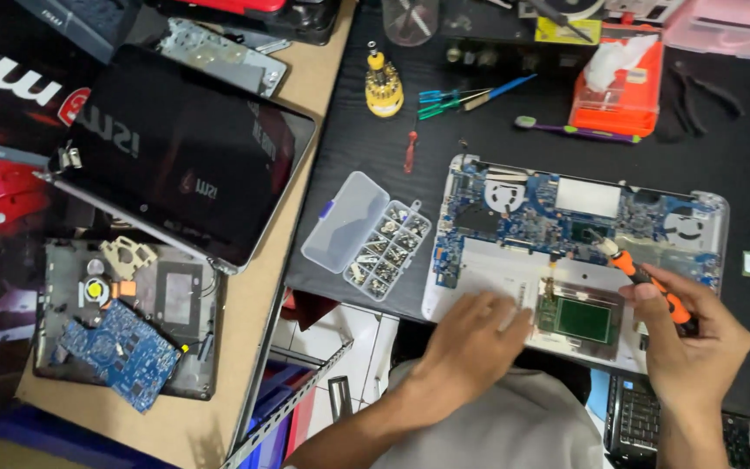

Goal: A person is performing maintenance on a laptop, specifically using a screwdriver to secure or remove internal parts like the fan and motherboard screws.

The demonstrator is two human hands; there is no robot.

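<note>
The right hand (696, 343) is clenched around an orange screwdriver (648, 282), and the tip of this tool touches the blue circuit board (523, 213) inside the opened laptop base (449, 295). This silver base lies on the black desk (392, 174), directly in front of the person. The left hand (470, 334) rests flat on the lower part of the base, just beside the green touchpad board (582, 319); its fingers (501, 308) are released and spread, they hold nothing.

To the left of the base, near it, stands a small clear screw box (366, 236) with its lid open. Behind it, a yellow screwdriver set (384, 87), a few blue and green tools (453, 97) and a red small screwdriver (410, 149) lie on the desk. An orange box (618, 95) with white tissue stands behind the base, and a purple toothbrush (575, 130) lies in front of this box.

On the wooden board at the far left lies a dark laptop lid (184, 156), and below it another opened laptop base (128, 317) with a loose blue board on it
</note>
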